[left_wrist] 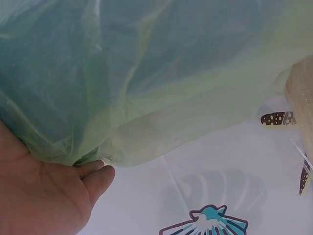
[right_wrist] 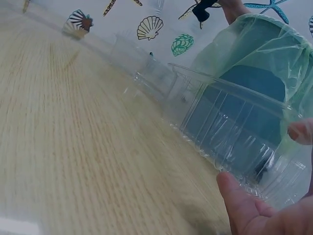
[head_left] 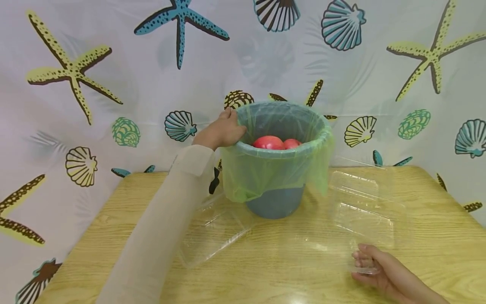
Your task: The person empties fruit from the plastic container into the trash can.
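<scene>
at the bench's (head_left: pixel 114 219) left side the sleeved left arm reaches toward the far edge, and the left hand (head_left: pixel 222 131) rests on the left rim of the blue bucket (head_left: pixel 275 202), fingers curled onto the green liner bag (head_left: pixel 265 173) folded over that rim; the left wrist view shows the fingertips (left_wrist: pixel 95 171) tucked against the bag's hanging edge, though whether they actually pinch the film i cannot tell. just left of the bucket's base lies a clear plastic tray (head_left: pixel 212 232), flat on the bench. the bucket stands at the middle of the far edge, with two red round things (head_left: pixel 275 142) inside. right of it sits an open clear clamshell box (head_left: pixel 364 207), its long axis running from the far edge toward the near right corner. the right hand (head_left: pixel 373 266), near that corner, pinches the box's near end between thumb and curled fingers (right_wrist: pixel 301 131). so the box lies just right of the bucket, and only the right hand has it.
</scene>
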`<state>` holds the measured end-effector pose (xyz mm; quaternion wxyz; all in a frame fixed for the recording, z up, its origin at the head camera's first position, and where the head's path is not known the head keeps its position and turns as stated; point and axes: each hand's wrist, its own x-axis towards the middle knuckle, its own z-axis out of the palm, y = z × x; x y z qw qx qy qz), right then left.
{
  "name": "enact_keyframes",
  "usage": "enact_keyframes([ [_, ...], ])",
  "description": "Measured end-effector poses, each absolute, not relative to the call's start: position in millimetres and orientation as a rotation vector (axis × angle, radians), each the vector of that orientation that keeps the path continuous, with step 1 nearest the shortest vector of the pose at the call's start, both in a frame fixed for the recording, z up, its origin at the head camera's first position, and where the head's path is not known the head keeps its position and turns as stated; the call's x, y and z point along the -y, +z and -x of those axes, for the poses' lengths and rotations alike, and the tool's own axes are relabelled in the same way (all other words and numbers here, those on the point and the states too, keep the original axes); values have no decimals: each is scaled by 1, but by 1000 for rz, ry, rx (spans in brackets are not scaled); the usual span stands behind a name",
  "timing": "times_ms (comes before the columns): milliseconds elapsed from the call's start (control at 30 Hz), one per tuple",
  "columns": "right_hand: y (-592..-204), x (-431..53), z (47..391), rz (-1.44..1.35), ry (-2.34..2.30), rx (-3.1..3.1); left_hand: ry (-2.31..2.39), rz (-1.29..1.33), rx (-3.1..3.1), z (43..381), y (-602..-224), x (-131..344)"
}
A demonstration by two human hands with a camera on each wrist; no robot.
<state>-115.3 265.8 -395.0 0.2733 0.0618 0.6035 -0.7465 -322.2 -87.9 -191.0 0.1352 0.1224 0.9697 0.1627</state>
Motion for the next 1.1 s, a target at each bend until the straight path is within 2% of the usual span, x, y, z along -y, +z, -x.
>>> enact_keyframes([
  [333, -403, -250, 120, -41, -1896, -1733, 481, -342, -2814, 322, -195, 92],
  [567, -401, -239, 119, -125, -1662, -2044, 502, -353, -2818, 322, -194, 92],
  [800, -392, -242, 126, 63, -1486, -2220, 486, -371, -2845, 323, -191, 93],
  [1100, -390, -246, 131, 227, -1525, -2107, 483, -381, -2826, 325, -192, 91],
])
